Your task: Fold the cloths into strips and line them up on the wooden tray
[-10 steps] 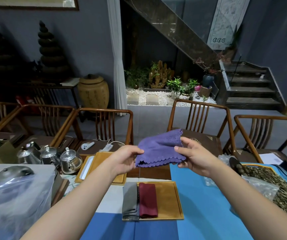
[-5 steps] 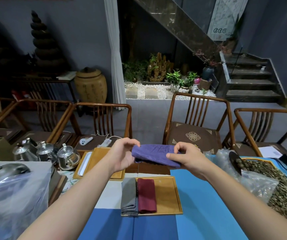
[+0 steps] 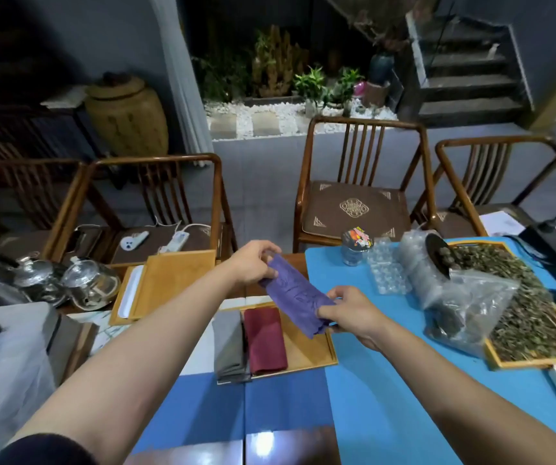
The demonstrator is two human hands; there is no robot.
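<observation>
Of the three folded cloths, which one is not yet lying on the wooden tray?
The purple cloth: left hand and right hand hold it above the wooden tray, while the grey cloth and dark red cloth lie there.

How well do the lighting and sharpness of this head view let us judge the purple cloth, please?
Head view: dim, soft room light; the purple cloth is slightly blurred, its folds hard to trace, held between left hand and right hand; wide-angle bending curves the chairs; glare on the table's near edge; the wooden tray is readable.

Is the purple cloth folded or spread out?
Folded: the purple cloth is a narrow strip, held at its ends by left hand and right hand.
</observation>
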